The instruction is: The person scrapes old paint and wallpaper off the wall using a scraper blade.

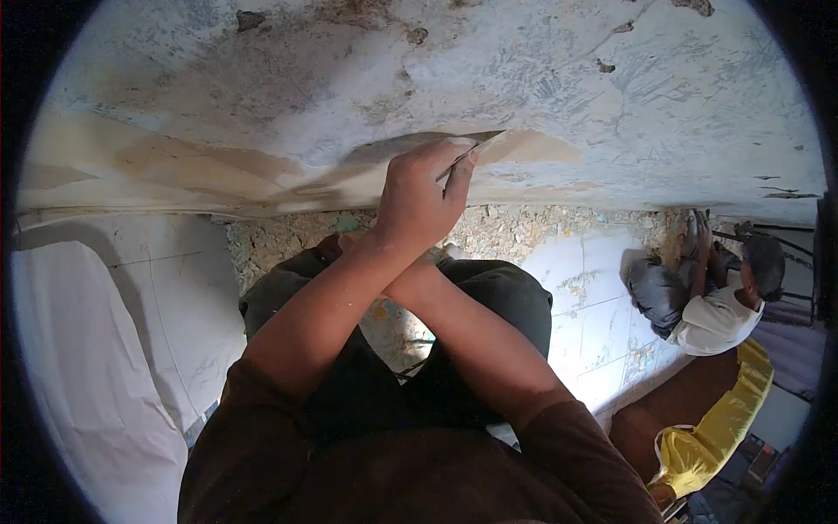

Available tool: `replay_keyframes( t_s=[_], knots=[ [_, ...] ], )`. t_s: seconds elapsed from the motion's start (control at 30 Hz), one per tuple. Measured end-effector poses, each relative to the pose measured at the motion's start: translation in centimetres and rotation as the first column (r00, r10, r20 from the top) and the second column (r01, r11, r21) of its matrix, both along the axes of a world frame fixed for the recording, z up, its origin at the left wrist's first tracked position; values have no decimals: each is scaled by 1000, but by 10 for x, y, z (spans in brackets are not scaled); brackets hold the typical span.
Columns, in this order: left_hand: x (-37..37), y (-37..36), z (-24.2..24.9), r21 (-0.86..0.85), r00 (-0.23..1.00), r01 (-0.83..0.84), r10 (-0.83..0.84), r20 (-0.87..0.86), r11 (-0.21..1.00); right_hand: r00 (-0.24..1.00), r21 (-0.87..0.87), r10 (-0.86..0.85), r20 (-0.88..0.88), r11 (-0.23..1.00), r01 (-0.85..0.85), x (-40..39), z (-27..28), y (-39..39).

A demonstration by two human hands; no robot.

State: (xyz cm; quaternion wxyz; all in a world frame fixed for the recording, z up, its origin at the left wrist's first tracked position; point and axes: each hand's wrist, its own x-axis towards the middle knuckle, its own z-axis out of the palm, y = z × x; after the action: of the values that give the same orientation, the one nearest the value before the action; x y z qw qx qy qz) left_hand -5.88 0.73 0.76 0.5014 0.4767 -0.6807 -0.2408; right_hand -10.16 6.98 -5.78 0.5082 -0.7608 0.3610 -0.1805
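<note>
Plaster wall (pixel 541 79) against scraper (pixel 471 150)

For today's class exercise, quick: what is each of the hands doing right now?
Left hand: closed on the scraper, its blade against the wall.
Right hand: hidden behind the left forearm; cannot be told.

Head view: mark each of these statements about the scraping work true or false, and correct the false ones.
1. A hand presses a flat blade against the wall. True.
2. The forearms are crossed. True.
3. The wall is clean and freshly painted. False: it is patchy, scraped and stained.
4. The person works alone. False: another person in a white shirt crouches by the wall further along.
5. Rubble lies along the foot of the wall. True.
</note>
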Motion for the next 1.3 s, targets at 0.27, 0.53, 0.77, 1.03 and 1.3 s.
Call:
replay_keyframes(
  t_s=[0.27,0.53,0.77,1.03,1.3],
  knots=[
    [-10,-1,-5,25,992,108,-106,-69,994,996,-236,-93,7,968,92,-11,-23,-2],
    [-2,-2,-7,-19,997,-15,14,-82,1000,997,-222,-74,38,972,80,13,-31,8],
    [-8,5,-2,31,998,-1,3,-60,1000,995,-219,-81,54,971,91,2,-35,6],
    [-4,4,-9,-46,999,-8,7,-37,999,993,-227,-82,83,969,99,6,-36,6],
    [-1,4,-7,-3,998,45,-46,-48,999,966,-159,-79,-247,986,40,8,-17,2]
  ],
)
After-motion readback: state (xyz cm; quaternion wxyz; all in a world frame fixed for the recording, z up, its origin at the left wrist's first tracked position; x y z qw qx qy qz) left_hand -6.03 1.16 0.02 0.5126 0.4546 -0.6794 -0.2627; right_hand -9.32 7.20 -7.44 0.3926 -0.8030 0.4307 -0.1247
